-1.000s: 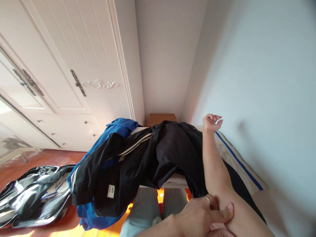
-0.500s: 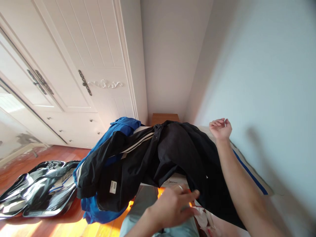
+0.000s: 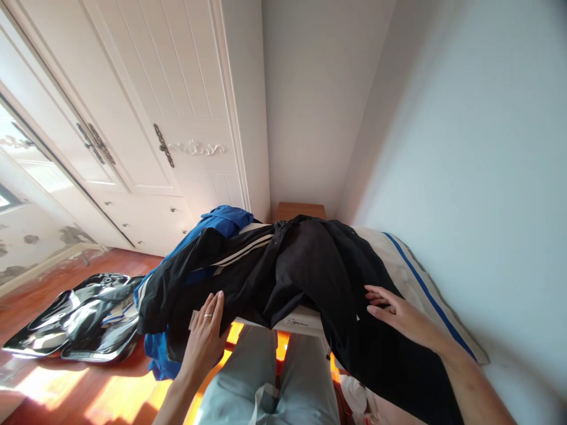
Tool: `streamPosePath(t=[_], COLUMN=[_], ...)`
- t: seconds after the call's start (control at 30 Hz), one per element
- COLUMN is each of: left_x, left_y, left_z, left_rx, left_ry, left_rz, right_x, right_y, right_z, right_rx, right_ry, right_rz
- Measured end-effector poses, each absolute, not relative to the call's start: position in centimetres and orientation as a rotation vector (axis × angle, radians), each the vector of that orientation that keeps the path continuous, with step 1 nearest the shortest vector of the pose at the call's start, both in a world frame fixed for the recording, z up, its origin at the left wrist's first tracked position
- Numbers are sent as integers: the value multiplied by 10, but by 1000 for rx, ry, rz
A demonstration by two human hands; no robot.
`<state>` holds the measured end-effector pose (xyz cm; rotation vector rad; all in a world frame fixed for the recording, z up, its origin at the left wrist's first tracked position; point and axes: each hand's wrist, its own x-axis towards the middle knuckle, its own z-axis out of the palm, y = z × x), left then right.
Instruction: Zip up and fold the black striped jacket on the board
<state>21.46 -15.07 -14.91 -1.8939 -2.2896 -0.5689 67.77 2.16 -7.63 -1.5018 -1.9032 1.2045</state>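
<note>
A black jacket (image 3: 305, 265) with pale stripes on one sleeve lies spread over a light surface, creased in the middle. My left hand (image 3: 207, 324), wearing a ring, rests with straight fingers on its left part and partly covers a white label (image 3: 194, 319). Over the jacket's right part is my right hand (image 3: 394, 313), fingers extended and slightly bent, with nothing in it; whether it touches the cloth I cannot tell. A blue garment (image 3: 228, 217) shows from beneath the jacket's left side. White cloth with a blue stripe (image 3: 414, 268) lies under the right side.
An open suitcase (image 3: 84, 319) with clothes inside lies on the wooden floor at the left. A white wardrobe (image 3: 177, 88) stands behind it. The wall (image 3: 465, 147) borders the right side, and a brown wooden box-like piece (image 3: 301, 210) stands in the corner.
My left hand has moved left and down onto the jacket, over the label. My right hand has come down from its raised position to the jacket's right part, its fingers straightening.
</note>
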Motion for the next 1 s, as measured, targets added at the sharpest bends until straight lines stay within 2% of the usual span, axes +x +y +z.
streamPosePath(t=[0.17,0.3,0.4,0.6,0.83,1.0], left_x=[205,200,202,201,173,169], left_y=[-154,-166,-174,-182,-217,-222], left_z=[-131,-127,-133,-146,-191,-222], left_rx=[-1595,-1382,-1267,-1145,-1676,-1638], left_ry=[-2368,-2398,-2552,-2749,-2231,-2136], left_rz=[-979,-1154,-1101,-963,-705,-654], right_x=[683,681,677,685,707,707], right_y=[5,-13,-21,-25,-33,-44], right_z=[-92,-95,-102,-117,-123,-129], right_rx=[-1414,-1350,-1373,-1454,-1641,-1887], right_ry=[-2052,-2101,-2124,-2048,-1836,-1739], right_rz=[1059,1094,1040,716,235,257])
